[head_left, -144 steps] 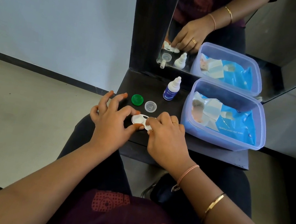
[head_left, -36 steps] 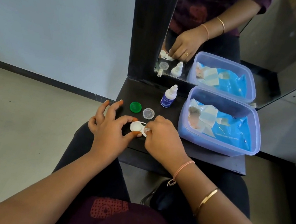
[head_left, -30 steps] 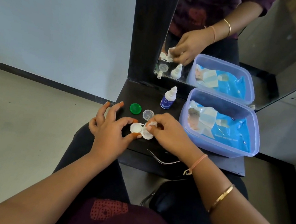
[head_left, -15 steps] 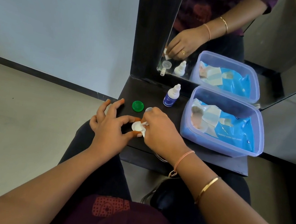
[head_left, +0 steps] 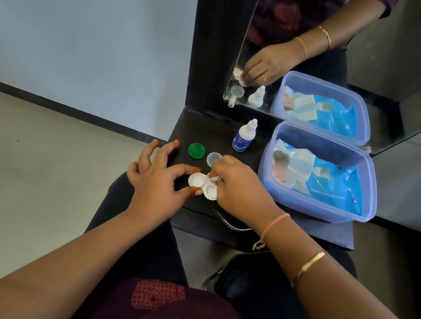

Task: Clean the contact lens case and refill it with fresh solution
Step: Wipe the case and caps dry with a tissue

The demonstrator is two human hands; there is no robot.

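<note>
The right hand [head_left: 240, 191] has slid right, baring the contact lens case [head_left: 201, 184] on the bench [head_left: 186, 128]; its grip pinches a wipe [head_left: 213, 178]. The left hand [head_left: 156, 186] pinches the rim: seemingly light, slick plastic.

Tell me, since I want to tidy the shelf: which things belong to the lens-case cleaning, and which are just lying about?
Job: lens case, pinched by the left hand; white wipe, pinched by the right hand; green cap; clear cap; solution bottle.
Lying about: tweezers; plastic tub holding a blue packet.
</note>
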